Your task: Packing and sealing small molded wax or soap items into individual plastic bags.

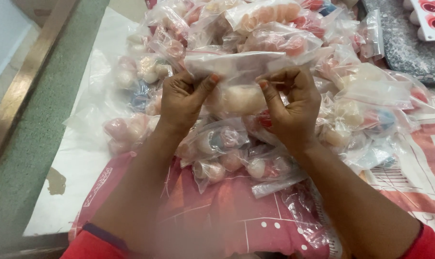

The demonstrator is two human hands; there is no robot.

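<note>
Both my hands hold one clear plastic zip bag [236, 72] up in front of me. My left hand [181, 98] pinches its left top edge between thumb and fingers. My right hand [292, 103] pinches the right top edge the same way. Inside the bag sit pale peach round balls [244, 98]. Under and behind the bag lies a big heap of similar clear bags [217, 144] filled with pink, white, red and blue balls.
The heap rests on a red and white patterned cloth [217, 216] over a white sheet [78, 158]. A green floor strip with a metal rail [20, 96] runs on the left. A grey tray [404, 48] stands at the top right.
</note>
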